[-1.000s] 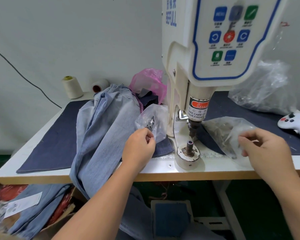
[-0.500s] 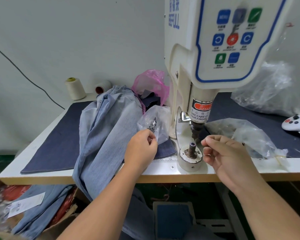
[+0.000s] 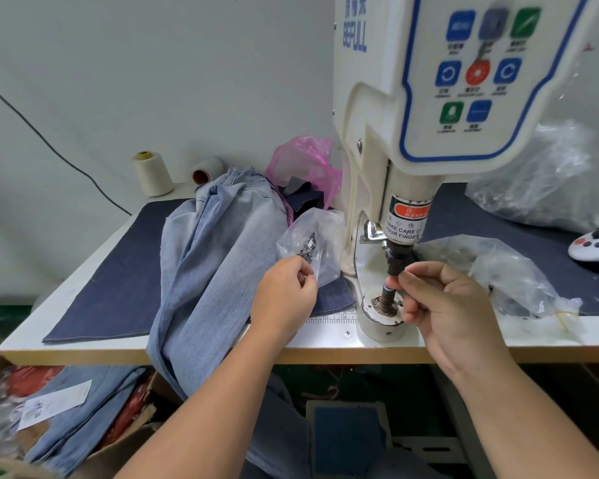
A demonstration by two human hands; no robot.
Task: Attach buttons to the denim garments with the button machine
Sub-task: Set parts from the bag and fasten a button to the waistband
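A pale grey wall backs a white table covered by a dark blue cloth, with a tall cream button machine standing at about one o'clock from the middle of the view. Light blue jeans lie heaped on the cloth at nine o'clock from the machine's base and hang over the table's front edge. The left hand rests on the jeans with fingers curled, pinching the lower edge of a small clear bag of metal parts that leans just beside the machine's column. The right hand is at the machine's lower post, thumb and forefinger pinched together right by the post top; whether a button sits between them cannot be told. A crumpled clear bag lies at three o'clock from that hand, and a white game controller sits near the table's right edge. At the back, around eleven o'clock, stand a cream thread cone and a second one lying on its side, with a pink bag next to the machine. A cardboard box holding more denim sits below the table at seven o'clock.
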